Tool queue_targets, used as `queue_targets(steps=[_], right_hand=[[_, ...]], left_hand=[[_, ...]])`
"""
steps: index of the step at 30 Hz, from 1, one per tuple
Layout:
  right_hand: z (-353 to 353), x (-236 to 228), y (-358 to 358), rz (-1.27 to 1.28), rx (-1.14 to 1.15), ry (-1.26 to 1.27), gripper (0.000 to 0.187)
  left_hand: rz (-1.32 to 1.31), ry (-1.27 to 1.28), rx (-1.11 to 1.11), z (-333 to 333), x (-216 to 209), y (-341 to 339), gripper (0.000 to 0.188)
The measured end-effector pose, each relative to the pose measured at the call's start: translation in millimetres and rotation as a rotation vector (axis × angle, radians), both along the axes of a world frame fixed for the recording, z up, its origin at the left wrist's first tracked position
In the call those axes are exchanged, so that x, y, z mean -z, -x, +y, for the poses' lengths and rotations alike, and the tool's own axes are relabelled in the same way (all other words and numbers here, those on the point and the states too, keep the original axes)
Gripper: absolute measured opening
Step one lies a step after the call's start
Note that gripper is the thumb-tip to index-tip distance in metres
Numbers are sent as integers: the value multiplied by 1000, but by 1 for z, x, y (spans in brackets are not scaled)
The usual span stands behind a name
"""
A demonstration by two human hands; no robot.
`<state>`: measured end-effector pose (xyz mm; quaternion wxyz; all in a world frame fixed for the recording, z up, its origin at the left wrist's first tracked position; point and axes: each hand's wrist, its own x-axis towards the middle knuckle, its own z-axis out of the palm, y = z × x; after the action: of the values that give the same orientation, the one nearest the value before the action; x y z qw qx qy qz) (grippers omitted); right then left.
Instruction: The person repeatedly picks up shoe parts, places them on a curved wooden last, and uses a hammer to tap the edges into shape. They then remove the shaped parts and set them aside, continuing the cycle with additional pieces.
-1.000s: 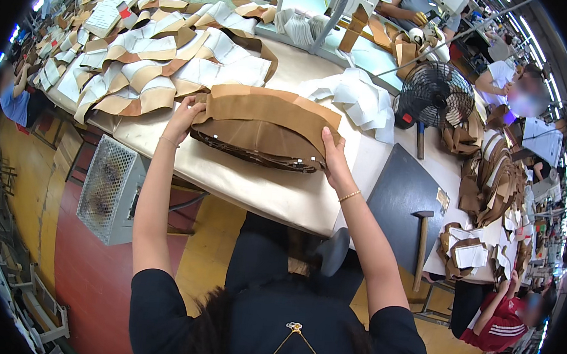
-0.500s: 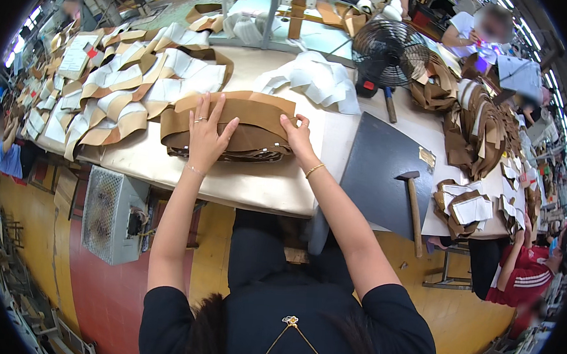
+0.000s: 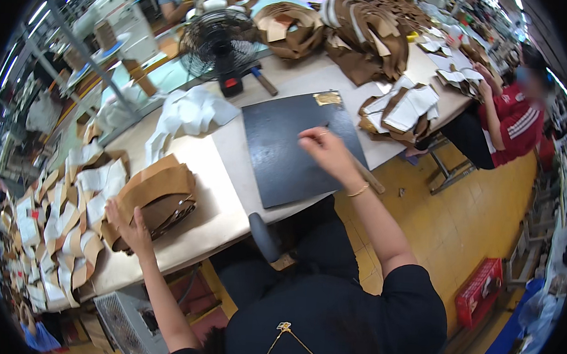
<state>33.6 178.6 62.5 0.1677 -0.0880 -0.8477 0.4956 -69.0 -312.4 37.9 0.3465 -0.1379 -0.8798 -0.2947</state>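
Observation:
My left hand (image 3: 132, 231) rests with fingers and thumb spread against the left side of a stack of brown curved leather-like pieces (image 3: 158, 183). The stack lies near the front edge of the table, a lighter tan piece along its top. Over the dark flat board (image 3: 275, 160), my right hand (image 3: 329, 155) is in the air, its fingers loosely bent and nothing visible in them. A hammer lies at the board's right side; its wooden handle (image 3: 370, 176) shows beyond my right wrist, while its head is mostly hidden by the hand.
Brown-and-white pieces (image 3: 73, 218) cover the table's left end. White sheets (image 3: 192, 115) lie behind the stack. A black fan (image 3: 217, 44) and a blue-handled tool (image 3: 264, 81) stand beyond the board. Brown bundles (image 3: 365, 38) are piled far right, near a person in red (image 3: 517, 124).
The view has turned to the right. My right hand has left the brown stack and moved over the board toward the hammer. My left hand stays on the stack, now at its left side.

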Motion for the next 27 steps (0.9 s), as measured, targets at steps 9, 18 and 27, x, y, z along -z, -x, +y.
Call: queue_targets(steps=[9,18,27], right_hand=[[191,21,-82,-21,587,-1003,24],[338,-9,-68,-40,687,-196,45],[255,-185,-5,202,652,-973,32]], left_hand=[[-24,-52,470,183,-30,-22,57],[-145,-37,864,309,-29,-55,59],[-489,-232,894,332,-31,-55,45]])
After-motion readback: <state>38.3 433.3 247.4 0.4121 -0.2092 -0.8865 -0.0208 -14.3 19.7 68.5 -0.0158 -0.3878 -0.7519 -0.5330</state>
